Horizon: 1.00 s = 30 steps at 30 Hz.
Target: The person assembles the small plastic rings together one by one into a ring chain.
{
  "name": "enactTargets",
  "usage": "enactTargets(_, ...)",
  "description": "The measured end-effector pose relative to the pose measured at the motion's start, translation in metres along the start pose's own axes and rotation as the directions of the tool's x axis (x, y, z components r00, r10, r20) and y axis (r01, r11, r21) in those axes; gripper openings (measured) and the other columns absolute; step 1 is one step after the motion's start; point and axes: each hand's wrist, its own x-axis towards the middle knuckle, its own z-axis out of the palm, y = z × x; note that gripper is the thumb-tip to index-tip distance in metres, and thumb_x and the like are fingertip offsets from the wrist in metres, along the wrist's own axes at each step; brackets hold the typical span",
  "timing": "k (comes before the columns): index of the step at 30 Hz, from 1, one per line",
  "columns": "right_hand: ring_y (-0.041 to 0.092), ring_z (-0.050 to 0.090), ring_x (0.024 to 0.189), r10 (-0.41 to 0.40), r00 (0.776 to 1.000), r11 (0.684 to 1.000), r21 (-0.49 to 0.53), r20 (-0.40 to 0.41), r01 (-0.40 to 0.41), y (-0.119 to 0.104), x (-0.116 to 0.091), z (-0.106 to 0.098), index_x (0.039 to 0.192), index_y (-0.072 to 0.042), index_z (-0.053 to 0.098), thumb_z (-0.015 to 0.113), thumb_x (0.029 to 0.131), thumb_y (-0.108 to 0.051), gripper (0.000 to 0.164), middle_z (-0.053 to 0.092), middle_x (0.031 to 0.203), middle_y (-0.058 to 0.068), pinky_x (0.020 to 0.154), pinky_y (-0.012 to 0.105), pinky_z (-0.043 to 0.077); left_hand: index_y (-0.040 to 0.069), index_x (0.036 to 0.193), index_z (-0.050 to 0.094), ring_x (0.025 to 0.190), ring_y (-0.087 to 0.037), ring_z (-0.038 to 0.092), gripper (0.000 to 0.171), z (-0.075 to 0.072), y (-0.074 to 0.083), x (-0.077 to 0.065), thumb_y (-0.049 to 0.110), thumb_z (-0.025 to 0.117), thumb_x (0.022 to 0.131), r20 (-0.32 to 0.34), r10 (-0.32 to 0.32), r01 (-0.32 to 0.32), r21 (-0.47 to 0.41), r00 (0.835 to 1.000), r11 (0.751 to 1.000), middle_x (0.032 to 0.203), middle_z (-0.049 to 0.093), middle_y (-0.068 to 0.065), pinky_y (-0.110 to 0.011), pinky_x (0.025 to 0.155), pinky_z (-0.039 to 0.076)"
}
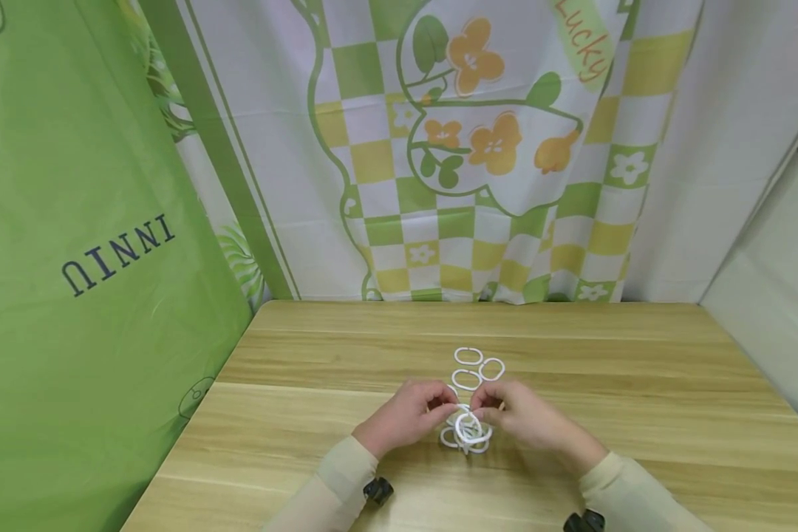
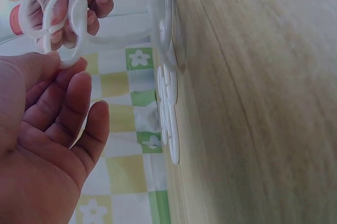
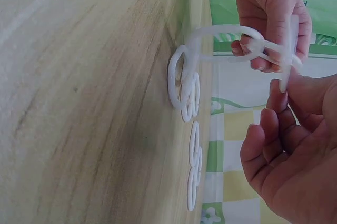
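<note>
My two bare hands meet low over the wood-grain tabletop (image 1: 273,458), working at a chain of white, oval, plastic-looking links (image 1: 468,442). My left hand (image 1: 408,412) pinches one white link (image 2: 73,60) between thumb and forefinger, its other fingers loosely bent and spread apart. My right hand (image 1: 528,418) does much the same: thumb and forefinger nip a second white link (image 3: 291,45), while the remaining fingers curl slackly beneath. The two pinched links overlap where my fingertips come close (I cannot tell whether one passes through the other).

From the link in my left hand hangs a longer-looking white oval (image 3: 226,28), looped through it and reaching down to the others. Below it, the rest of the chain lies in a small heap on the tabletop, directly under my hands. Just beyond lie more white oval links (image 1: 466,380), flat on the wood and close together, one of them partly hidden near my left fingers.

Cream sleeves (image 1: 339,473) cover my forearms, with a small black device (image 1: 378,490) at each wrist. Behind the table hangs a white curtain with green-and-yellow checks and orange flowers (image 1: 386,162); to my left, a bright green cloth (image 1: 93,185) bears dark lettering.
</note>
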Motion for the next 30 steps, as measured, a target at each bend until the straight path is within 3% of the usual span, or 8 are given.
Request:
enactTargets(10, 0.013, 0.053, 0.074, 0.034, 0.999, 0.999, 0.006, -0.02, -0.034, 0.0017, 0.0, 0.0028, 0.087, -0.009, 0.06, 0.06, 0.085, -0.005, 0.004, 0.057, 0.077, -0.002, 0.067, 0.028, 0.045, 0.017, 0.09, 0.062, 0.068, 0.003, 0.052, 0.009, -0.0015, 0.0, -0.0005, 0.024, 0.057, 0.09, -0.003, -0.001, 0.001, -0.001, 1.0, 1.0, 0.079, 0.062, 0.007, -0.015, 0.059, 0.044)
enactTargets(16, 0.016, 0.052, 0.077, 0.098, 0.993, 0.995, 0.018, -0.067, -0.097, 0.0027, -0.0008, 0.0009, 0.086, -0.009, 0.059, 0.062, 0.086, -0.015, 0.006, 0.057, 0.079, -0.001, 0.067, 0.028, 0.045, 0.016, 0.09, 0.062, 0.069, 0.002, 0.053, 0.007, -0.0034, 0.0002, -0.001, 0.022, 0.059, 0.09, 0.001, 0.004, -0.004, -0.026, 1.0, 1.0, 0.079, 0.061, 0.009, -0.015, 0.06, 0.046)
enactTargets(30, 0.017, 0.05, 0.072, 0.167, 0.969, 0.986, 0.043, -0.184, -0.162, 0.0066, 0.0025, 0.0019, 0.087, -0.009, 0.06, 0.062, 0.085, -0.013, 0.005, 0.057, 0.078, 0.005, 0.06, 0.029, 0.044, 0.013, 0.099, 0.06, 0.074, 0.0, 0.054, 0.015, -0.0013, -0.0026, -0.0025, 0.016, 0.063, 0.085, 0.034, 0.0, 0.003, -0.088, 0.999, 0.996, 0.082, 0.059, 0.013, -0.018, 0.066, 0.047)
